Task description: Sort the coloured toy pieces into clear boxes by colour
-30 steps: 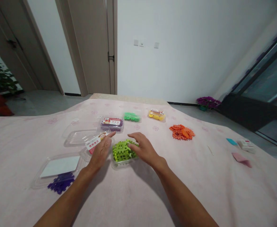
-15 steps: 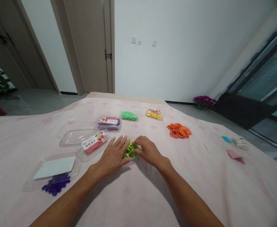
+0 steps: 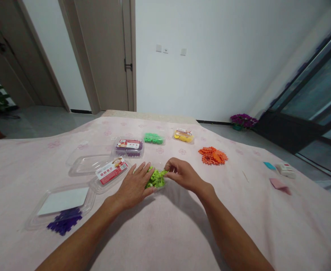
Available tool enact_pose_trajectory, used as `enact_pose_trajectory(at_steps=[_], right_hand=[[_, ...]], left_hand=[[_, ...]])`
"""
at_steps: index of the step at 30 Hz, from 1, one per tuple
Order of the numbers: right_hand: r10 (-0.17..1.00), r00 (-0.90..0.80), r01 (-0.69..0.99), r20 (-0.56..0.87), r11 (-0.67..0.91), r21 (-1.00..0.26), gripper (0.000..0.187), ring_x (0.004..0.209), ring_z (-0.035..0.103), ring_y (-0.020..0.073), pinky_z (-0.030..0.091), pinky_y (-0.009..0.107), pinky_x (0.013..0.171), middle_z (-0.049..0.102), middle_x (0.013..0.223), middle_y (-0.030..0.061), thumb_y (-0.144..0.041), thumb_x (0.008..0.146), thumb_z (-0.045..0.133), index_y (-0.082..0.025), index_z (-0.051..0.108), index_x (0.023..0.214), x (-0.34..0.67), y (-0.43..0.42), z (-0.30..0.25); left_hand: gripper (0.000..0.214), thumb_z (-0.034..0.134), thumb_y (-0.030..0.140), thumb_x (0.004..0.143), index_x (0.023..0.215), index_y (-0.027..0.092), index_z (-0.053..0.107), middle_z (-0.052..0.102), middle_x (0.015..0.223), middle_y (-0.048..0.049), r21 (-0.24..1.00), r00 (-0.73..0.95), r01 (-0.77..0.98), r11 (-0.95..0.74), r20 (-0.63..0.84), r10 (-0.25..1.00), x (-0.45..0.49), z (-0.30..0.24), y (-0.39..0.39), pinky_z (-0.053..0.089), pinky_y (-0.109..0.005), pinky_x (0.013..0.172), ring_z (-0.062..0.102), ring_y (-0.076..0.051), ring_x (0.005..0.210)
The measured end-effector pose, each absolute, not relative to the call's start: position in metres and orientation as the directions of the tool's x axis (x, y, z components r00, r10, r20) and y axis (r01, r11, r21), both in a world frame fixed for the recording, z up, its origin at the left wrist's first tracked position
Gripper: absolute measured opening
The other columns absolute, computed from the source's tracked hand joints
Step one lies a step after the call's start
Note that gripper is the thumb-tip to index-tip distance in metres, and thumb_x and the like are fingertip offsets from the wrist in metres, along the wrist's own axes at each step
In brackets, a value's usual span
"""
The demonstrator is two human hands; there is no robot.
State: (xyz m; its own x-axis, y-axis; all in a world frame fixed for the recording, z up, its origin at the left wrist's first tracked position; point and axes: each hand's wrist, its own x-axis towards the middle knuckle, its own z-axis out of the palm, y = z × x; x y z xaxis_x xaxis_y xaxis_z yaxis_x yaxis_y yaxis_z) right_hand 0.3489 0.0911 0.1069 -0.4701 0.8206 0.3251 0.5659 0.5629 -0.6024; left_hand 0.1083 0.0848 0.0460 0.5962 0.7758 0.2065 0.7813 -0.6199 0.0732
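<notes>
Bright lime-green lattice pieces (image 3: 157, 179), flat with notched edges and square holes, lie heaped in a clear plastic tub (image 3: 160, 188) near the middle of the cloth-covered tabletop (image 3: 154, 233). The left hand (image 3: 134, 188) rests over the heap's left side, its fingers extended and slightly spread, gripping nothing visible. The right hand (image 3: 183, 174) is at the heap's right edge, thumb and index finger nearly together; whether they pinch a piece I cannot tell. Both hands cover much of the tub, and its far rim is faint.

Just left, a clear lid (image 3: 97, 184) bears a white-and-red label (image 3: 111, 170) with a cartoon figure and a barcode; its characters are too small to read. Beyond, 3 clear boxes hold purple (image 3: 129, 152), green (image 3: 154, 138) and yellow (image 3: 183, 138) pieces; the purple and yellow boxes carry similar labels, also illegible. Orange pieces (image 3: 213, 156) lie loose, well to the right.
</notes>
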Motion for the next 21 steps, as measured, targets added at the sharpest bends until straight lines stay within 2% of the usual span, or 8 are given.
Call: enact_pose_trajectory(at_steps=[3, 6, 8, 11, 13, 16, 19, 21], right_hand=[[0.785, -0.422, 0.504, 0.453, 0.618, -0.603, 0.012, 0.087, 0.061, 0.0162, 0.049, 0.030, 0.079, 0.066, 0.099, 0.0033, -0.019, 0.085, 0.069, -0.022, 0.058, 0.090, 0.350, 0.088, 0.098], [0.743, -0.475, 0.538, 0.472, 0.670, -0.512, 0.017, 0.108, 0.061, 0.0217, 0.047, 0.039, 0.095, 0.067, 0.116, 0.0065, -0.017, 0.080, 0.070, -0.023, 0.061, 0.092, 0.352, 0.084, 0.085], [0.754, -0.466, 0.589, 0.464, 0.655, -0.473, 0.019, 0.111, 0.061, 0.0229, 0.045, 0.043, 0.100, 0.069, 0.116, 0.0058, -0.013, 0.078, 0.069, -0.023, 0.062, 0.093, 0.354, 0.084, 0.079], [0.783, -0.397, 0.613, 0.480, 0.615, -0.496, 0.018, 0.111, 0.062, 0.0215, 0.047, 0.042, 0.101, 0.070, 0.115, 0.0063, -0.015, 0.083, 0.064, -0.023, 0.065, 0.099, 0.351, 0.084, 0.079], [0.794, -0.403, 0.638, 0.455, 0.600, -0.483, 0.023, 0.118, 0.060, 0.0216, 0.045, 0.042, 0.105, 0.068, 0.124, 0.0090, -0.022, 0.090, 0.060, -0.022, 0.065, 0.112, 0.344, 0.083, 0.080], [0.815, -0.473, 0.720, 0.333, 0.576, -0.386, 0.038, 0.137, 0.047, 0.0251, 0.036, 0.048, 0.115, 0.057, 0.142, 0.0129, -0.030, 0.098, 0.051, -0.019, 0.057, 0.134, 0.330, 0.081, 0.077], [0.834, -0.508, 0.770, 0.217, 0.552, -0.319, 0.044, 0.146, 0.035, 0.0268, 0.030, 0.051, 0.119, 0.054, 0.146, 0.0134, -0.026, 0.100, 0.044, -0.016, 0.050, 0.142, 0.319, 0.079, 0.069], [0.839, -0.508, 0.771, 0.194, 0.543, -0.332, 0.045, 0.146, 0.034, 0.0261, 0.029, 0.051, 0.120, 0.055, 0.145, 0.0131, -0.024, 0.099, 0.045, -0.015, 0.049, 0.143, 0.316, 0.081, 0.064]], left_hand=[[0.069, 0.038, 0.060, 0.096, 0.152, 0.020, 0.040, 0.033, 0.161, -0.0138, 0.063, 0.598, 0.784, -0.618, 0.191, 0.778, 0.109, 0.047, 0.084, 0.019, -0.057, 0.119, 0.027, -0.033, 0.149], [0.071, 0.039, 0.060, 0.095, 0.153, 0.019, 0.038, 0.032, 0.161, -0.0141, 0.057, 0.596, 0.785, -0.617, 0.198, 0.778, 0.109, 0.048, 0.083, 0.018, -0.056, 0.119, 0.027, -0.031, 0.149], [0.072, 0.041, 0.059, 0.095, 0.154, 0.018, 0.037, 0.032, 0.161, -0.0138, 0.054, 0.591, 0.789, -0.612, 0.205, 0.780, 0.109, 0.048, 0.083, 0.018, -0.055, 0.120, 0.026, -0.031, 0.150], [0.072, 0.042, 0.058, 0.095, 0.155, 0.018, 0.035, 0.030, 0.162, -0.0136, 0.055, 0.587, 0.792, -0.608, 0.205, 0.784, 0.110, 0.047, 0.083, 0.018, -0.055, 0.120, 0.025, -0.031, 0.150], [0.074, 0.041, 0.058, 0.095, 0.156, 0.017, 0.033, 0.029, 0.162, -0.0140, 0.062, 0.590, 0.789, -0.612, 0.205, 0.781, 0.109, 0.046, 0.084, 0.018, -0.055, 0.120, 0.025, -0.031, 0.150], [0.075, 0.041, 0.060, 0.094, 0.155, 0.017, 0.034, 0.029, 0.162, -0.0148, 0.070, 0.600, 0.779, -0.623, 0.204, 0.774, 0.109, 0.044, 0.084, 0.017, -0.056, 0.120, 0.025, -0.032, 0.150], [0.075, 0.043, 0.062, 0.093, 0.153, 0.016, 0.039, 0.031, 0.161, -0.0164, 0.077, 0.608, 0.773, -0.630, 0.193, 0.770, 0.111, 0.043, 0.084, 0.015, -0.056, 0.120, 0.025, -0.032, 0.150], [0.077, 0.043, 0.063, 0.092, 0.152, 0.015, 0.039, 0.031, 0.161, -0.0177, 0.097, 0.617, 0.765, -0.637, 0.175, 0.767, 0.111, 0.046, 0.084, 0.013, -0.056, 0.121, 0.024, -0.032, 0.150]])
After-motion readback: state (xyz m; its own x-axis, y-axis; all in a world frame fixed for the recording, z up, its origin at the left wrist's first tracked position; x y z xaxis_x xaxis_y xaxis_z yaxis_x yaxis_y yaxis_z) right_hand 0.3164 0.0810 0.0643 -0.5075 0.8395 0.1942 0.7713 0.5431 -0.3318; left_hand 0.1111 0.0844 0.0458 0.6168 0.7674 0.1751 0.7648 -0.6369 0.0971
